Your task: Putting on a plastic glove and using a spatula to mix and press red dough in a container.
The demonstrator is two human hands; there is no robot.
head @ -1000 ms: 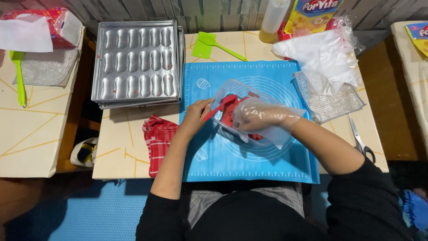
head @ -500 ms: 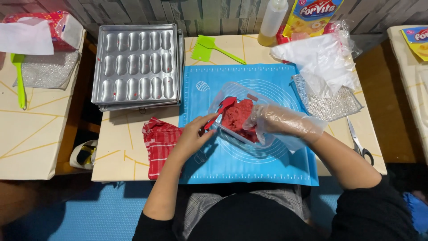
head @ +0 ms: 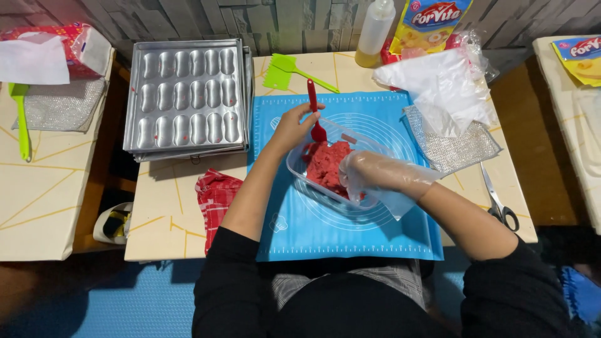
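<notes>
Landmark: the blue silicone mat (head: pixel 350 231) lay flat on the table (head: pixel 169 213); all places below were given relative to it.
Container: one clear plastic container (head: pixel 299 168) rested on the mat, near its middle.
Contents: one mass of red dough (head: pixel 327 164) sat inside the container.
Left hand: the left hand (head: pixel 291 128) was clenched around the handle of one red spatula (head: pixel 314 112), the blade down in the dough.
Right hand: the right hand (head: pixel 369 175), in a clear plastic glove, had its fingers curled on the dough at the container's near side; how firmly they gripped could not be told.
Handling, dough: judged soft, sticky and easily deformed; best scooped from beneath.
Handling, container: judged light and thin-walled, likely to slide on the mat; best held by the rim.
Handling, spatula: stiff handle, probably flexible blade; held mid-handle.
Moulds: a stack of metal trays (head: pixel 184 97) with oval cavities stood left of the mat; the top tray showed eighteen cavities, all unfilled.
Green spatulas: two, one (head: pixel 294 69) just beyond the mat, one (head: pixel 22 122) far left.
Scissors: one pair (head: pixel 498 200), right of the mat.
Cloth: one red checked cloth (head: pixel 216 197), touching the mat's left edge.
</notes>
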